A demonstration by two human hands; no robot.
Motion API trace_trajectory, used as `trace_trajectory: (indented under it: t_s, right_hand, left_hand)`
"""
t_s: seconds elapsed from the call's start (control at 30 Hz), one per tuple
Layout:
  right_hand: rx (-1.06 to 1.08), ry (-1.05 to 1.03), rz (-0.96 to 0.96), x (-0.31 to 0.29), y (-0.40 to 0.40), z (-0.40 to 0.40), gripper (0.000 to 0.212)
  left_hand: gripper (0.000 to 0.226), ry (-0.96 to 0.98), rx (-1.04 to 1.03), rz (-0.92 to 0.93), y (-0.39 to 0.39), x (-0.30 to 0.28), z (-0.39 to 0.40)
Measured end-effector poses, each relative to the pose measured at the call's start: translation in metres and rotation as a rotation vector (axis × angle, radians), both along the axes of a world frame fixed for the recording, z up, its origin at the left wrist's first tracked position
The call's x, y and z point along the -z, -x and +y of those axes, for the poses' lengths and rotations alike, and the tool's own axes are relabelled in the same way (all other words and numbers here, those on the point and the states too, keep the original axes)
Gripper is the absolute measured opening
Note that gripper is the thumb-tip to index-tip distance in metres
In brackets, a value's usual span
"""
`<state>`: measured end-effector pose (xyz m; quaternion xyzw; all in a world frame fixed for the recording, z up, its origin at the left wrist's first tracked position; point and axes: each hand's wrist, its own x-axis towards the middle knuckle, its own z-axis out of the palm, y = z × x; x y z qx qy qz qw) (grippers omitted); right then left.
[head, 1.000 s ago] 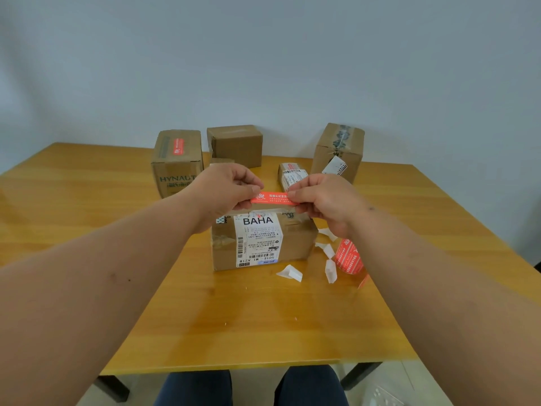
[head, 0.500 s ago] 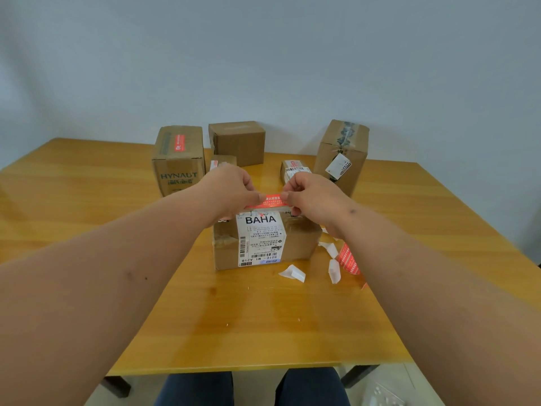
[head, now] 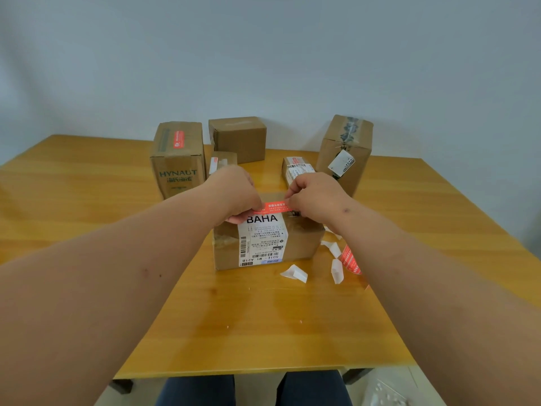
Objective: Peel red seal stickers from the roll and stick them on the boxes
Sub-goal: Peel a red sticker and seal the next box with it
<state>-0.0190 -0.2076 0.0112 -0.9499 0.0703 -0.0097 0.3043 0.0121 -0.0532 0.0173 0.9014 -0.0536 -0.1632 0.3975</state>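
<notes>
The person's left hand (head: 234,194) and right hand (head: 313,197) each pinch one end of a red seal sticker (head: 273,206), held flat along the top front edge of the BAHA box (head: 301,244). The sticker roll (head: 349,259) lies just right of that box, partly hidden by the right forearm, among white backing scraps (head: 295,273).

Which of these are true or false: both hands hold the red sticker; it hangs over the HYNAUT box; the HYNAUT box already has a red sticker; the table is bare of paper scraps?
1. Both hands hold the red sticker. True: left hand and right hand pinch its ends.
2. It hangs over the HYNAUT box. False: over the BAHA box.
3. The HYNAUT box has a red sticker. True.
4. No paper scraps. False: white scraps lie by the BAHA box.
</notes>
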Motion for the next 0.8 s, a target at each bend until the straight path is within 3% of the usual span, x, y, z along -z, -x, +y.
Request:
trace_trajectory:
  t_s: [0.3, 0.8]
  right_hand:
    - [0.005, 0.195, 0.016, 0.003, -0.007, -0.001, 0.018]
    - [0.006, 0.216, 0.060, 0.006, -0.017, -0.005, 0.020]
  left_hand:
    - [0.011, -0.151, 0.025, -0.049, -0.013, 0.010, -0.012]
    - [0.018, 0.104, -0.060, 0.120, -0.008, 0.004, -0.001]
